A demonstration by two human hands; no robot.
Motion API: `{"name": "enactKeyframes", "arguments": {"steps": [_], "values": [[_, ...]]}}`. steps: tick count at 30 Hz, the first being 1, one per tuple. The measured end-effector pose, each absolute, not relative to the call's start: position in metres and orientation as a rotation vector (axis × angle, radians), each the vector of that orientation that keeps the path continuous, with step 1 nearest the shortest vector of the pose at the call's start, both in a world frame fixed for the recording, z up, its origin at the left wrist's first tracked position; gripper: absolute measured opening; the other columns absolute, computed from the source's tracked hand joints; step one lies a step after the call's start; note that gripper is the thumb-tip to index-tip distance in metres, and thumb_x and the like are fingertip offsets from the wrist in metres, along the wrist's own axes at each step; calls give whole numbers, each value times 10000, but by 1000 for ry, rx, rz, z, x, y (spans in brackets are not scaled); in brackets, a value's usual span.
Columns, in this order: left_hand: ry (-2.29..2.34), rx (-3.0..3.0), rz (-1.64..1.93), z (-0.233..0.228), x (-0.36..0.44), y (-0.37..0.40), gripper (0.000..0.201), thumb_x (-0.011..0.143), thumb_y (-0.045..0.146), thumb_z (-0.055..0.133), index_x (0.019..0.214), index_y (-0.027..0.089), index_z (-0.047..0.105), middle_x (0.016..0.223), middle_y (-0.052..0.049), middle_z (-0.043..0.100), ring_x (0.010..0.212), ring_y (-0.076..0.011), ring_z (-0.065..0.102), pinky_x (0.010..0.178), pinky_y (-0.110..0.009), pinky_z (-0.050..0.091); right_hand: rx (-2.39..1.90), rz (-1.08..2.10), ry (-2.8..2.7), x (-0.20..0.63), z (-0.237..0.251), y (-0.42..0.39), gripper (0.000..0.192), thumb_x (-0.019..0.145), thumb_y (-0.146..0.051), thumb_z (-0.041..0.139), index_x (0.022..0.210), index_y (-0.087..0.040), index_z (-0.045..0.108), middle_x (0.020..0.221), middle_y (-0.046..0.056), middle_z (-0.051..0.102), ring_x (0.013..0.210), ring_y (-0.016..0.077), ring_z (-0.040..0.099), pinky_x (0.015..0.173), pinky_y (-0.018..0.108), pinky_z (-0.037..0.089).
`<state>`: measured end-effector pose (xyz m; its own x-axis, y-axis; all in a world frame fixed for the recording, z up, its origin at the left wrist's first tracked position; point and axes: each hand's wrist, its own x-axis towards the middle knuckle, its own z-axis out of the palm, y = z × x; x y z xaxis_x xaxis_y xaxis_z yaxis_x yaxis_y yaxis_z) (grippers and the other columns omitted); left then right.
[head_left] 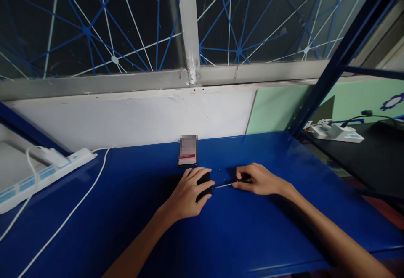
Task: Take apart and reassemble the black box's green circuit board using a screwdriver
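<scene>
Centre frame: left hand (188, 191) fingers clamp small black device (204, 186) to tabletop (126, 210); right hand (257, 179) fingers pinch screwdriver (232, 183). Keep shaft straight, press firmly, turn slowly.

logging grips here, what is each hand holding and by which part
Right hand grips a screwdriver by its handle. Left hand clasps a small black object from above.

A workshop or lab is suggested. A blue metal counter (252, 236) is framed by blue shelving posts (341, 55), and power strips (41, 170) are laid alongside.
</scene>
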<state>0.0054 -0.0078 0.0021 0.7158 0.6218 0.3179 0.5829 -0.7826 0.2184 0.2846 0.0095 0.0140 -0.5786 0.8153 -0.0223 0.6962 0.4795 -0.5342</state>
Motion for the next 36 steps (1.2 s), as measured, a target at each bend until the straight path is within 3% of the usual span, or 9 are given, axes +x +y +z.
{"name": "enactKeyframes", "arguments": {"steps": [10,20,23,28,36], "values": [[909,2745,694,8,14,-16,270,833,292,661,1093,222,674,1218,-94,610,1203,-293,492,1018,-495,370,-1333,710,-2468,290,16,12,272,863,-439,582,763,-189,544,569,-60,458,501,85,361,523,240,212],[844,2687,687,6,17,-16,388,830,378,676,1175,202,651,1101,-101,677,1139,-297,558,1005,-494,373,-1340,711,-2433,295,18,14,287,851,-451,588,741,-189,547,560,-54,457,501,91,368,502,232,222],[843,2704,662,4,19,-17,437,844,358,660,1252,213,603,1199,-112,644,1182,-303,540,1023,-504,366,-1368,705,-2377,302,21,16,324,857,-477,573,717,-187,539,563,-52,453,514,94,360,504,232,233],[903,2760,565,5,19,-18,618,857,326,644,1423,239,413,1446,-103,460,1347,-303,390,1094,-528,307,-1403,684,-2298,315,22,22,373,866,-514,546,694,-185,511,577,-49,450,522,94,349,513,236,256],[1103,2799,577,12,-4,-3,626,825,331,661,1405,260,436,1316,-109,549,1203,-322,491,1008,-527,390,-1407,688,-2335,312,21,21,364,864,-505,553,693,-186,515,585,-45,460,526,93,355,503,236,238]]}}
